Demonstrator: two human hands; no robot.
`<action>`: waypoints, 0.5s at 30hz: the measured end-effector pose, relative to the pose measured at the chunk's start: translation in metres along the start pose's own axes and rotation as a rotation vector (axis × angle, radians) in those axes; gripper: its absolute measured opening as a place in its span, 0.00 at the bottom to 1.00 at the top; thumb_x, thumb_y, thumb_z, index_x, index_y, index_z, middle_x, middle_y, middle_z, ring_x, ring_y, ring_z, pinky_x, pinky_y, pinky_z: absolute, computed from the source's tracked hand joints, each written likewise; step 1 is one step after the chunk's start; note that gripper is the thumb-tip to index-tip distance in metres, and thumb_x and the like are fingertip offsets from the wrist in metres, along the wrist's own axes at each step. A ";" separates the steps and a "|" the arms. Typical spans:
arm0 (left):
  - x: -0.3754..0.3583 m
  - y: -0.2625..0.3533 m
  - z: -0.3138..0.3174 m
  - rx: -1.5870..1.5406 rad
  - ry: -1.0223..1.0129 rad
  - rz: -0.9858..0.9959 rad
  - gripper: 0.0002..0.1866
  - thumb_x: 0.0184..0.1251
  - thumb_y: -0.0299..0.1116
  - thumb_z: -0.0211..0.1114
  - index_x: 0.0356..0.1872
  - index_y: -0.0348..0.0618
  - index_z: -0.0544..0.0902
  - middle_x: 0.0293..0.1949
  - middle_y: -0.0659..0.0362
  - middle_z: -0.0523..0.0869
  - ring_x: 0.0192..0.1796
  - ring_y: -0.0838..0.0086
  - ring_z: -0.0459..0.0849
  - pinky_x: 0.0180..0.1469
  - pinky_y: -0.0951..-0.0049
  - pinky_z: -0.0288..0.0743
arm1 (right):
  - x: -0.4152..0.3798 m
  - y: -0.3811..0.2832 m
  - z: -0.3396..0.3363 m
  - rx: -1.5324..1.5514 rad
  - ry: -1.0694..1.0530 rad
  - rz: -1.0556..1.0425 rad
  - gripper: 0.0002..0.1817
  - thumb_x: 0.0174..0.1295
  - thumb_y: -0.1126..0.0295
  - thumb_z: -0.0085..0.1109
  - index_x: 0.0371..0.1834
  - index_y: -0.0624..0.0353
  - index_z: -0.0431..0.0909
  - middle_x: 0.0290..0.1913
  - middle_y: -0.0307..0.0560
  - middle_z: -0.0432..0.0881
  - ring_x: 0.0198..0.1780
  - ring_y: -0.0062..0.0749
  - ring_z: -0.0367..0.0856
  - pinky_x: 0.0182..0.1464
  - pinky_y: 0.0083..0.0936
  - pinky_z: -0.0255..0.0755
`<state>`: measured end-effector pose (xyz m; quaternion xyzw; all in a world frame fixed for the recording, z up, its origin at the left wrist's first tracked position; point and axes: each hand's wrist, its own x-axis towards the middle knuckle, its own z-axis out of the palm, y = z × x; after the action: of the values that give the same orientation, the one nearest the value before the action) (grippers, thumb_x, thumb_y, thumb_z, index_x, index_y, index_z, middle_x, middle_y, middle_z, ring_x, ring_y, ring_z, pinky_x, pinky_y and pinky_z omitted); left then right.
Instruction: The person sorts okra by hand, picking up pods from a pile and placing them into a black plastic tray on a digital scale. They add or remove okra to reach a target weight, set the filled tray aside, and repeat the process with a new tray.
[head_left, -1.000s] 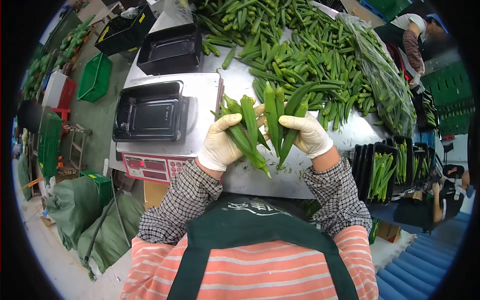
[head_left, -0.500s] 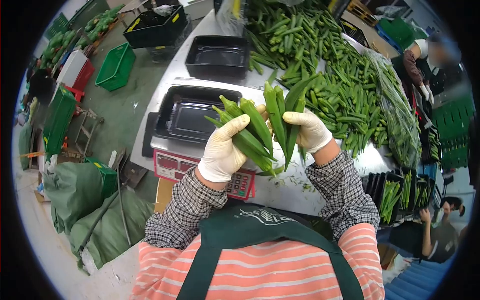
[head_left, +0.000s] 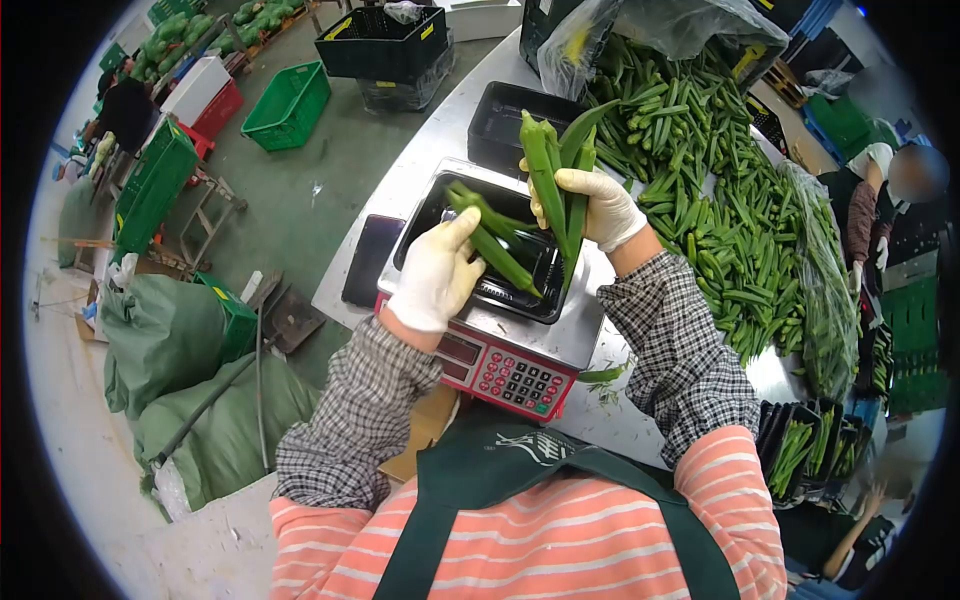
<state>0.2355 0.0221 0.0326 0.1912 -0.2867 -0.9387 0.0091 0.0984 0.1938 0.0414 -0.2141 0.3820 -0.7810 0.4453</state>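
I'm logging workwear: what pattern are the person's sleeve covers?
The sleeve covers are checked, black and white; head view.

Okra pods (head_left: 543, 165) were green, the near tray (head_left: 428, 209) black, the gloved left hand (head_left: 435, 280) and right hand (head_left: 603, 208) cream-white, the sleeves (head_left: 335, 430) black-and-white checked, the shirt (head_left: 540, 545) coral with white stripes, the apron (head_left: 450, 490) dark green.

At frame centre, the left hand (head_left: 437, 272) holds okra (head_left: 505, 264) over the tray (head_left: 505, 297), which rests on the scale (head_left: 518, 380). The right hand (head_left: 603, 208) grips pods (head_left: 545, 180). A pile (head_left: 722, 240) of okra occupies the upper right; a crate (head_left: 272, 130), the upper left.
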 end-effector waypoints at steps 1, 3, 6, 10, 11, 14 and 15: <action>-0.007 0.002 -0.002 0.096 0.029 -0.017 0.03 0.67 0.25 0.57 0.39 0.41 0.75 0.41 0.57 0.79 0.49 0.67 0.79 0.50 0.70 0.72 | 0.000 -0.002 0.000 -0.022 0.013 0.017 0.26 0.58 0.66 0.57 0.56 0.73 0.67 0.38 0.52 0.78 0.35 0.34 0.81 0.37 0.29 0.78; -0.020 0.007 0.004 0.357 -0.011 0.344 0.13 0.66 0.25 0.57 0.50 0.33 0.72 0.48 0.53 0.78 0.53 0.70 0.77 0.54 0.74 0.70 | 0.000 -0.002 -0.001 -0.062 0.040 0.049 0.24 0.58 0.67 0.57 0.55 0.71 0.69 0.38 0.52 0.79 0.35 0.34 0.81 0.37 0.29 0.78; -0.029 0.024 0.018 0.654 -0.031 0.570 0.19 0.65 0.27 0.61 0.54 0.27 0.73 0.48 0.49 0.81 0.49 0.72 0.79 0.54 0.76 0.72 | 0.004 0.003 -0.008 -0.044 -0.027 0.115 0.19 0.56 0.70 0.61 0.50 0.67 0.73 0.41 0.51 0.81 0.38 0.35 0.83 0.41 0.31 0.80; -0.004 0.024 0.031 1.000 -0.190 0.359 0.13 0.66 0.37 0.62 0.37 0.34 0.81 0.33 0.61 0.83 0.36 0.81 0.78 0.44 0.80 0.71 | 0.005 0.003 0.011 -0.010 -0.005 0.124 0.19 0.55 0.73 0.62 0.51 0.66 0.73 0.45 0.48 0.80 0.43 0.32 0.81 0.47 0.29 0.77; 0.002 0.026 0.029 0.994 -0.186 0.344 0.13 0.66 0.37 0.62 0.35 0.34 0.81 0.32 0.61 0.83 0.36 0.81 0.78 0.43 0.80 0.71 | 0.004 0.001 0.015 -0.054 0.014 0.133 0.20 0.55 0.73 0.62 0.51 0.66 0.73 0.45 0.48 0.80 0.44 0.32 0.81 0.47 0.28 0.77; 0.008 0.031 0.027 0.980 -0.194 0.308 0.13 0.66 0.37 0.62 0.32 0.34 0.81 0.28 0.61 0.82 0.34 0.80 0.78 0.42 0.80 0.71 | 0.005 -0.005 0.020 -0.163 0.040 0.158 0.22 0.55 0.72 0.63 0.53 0.66 0.73 0.47 0.47 0.79 0.46 0.29 0.79 0.51 0.26 0.73; 0.009 0.032 0.023 0.987 -0.217 0.301 0.13 0.66 0.36 0.62 0.32 0.34 0.81 0.28 0.61 0.83 0.34 0.80 0.79 0.41 0.80 0.72 | 0.008 -0.006 0.017 -0.178 0.024 0.182 0.22 0.55 0.72 0.63 0.53 0.66 0.73 0.46 0.46 0.79 0.46 0.28 0.79 0.50 0.26 0.74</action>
<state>0.2155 0.0067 0.0645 0.0313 -0.7182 -0.6948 0.0232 0.1023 0.1816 0.0567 -0.2078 0.4730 -0.7028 0.4890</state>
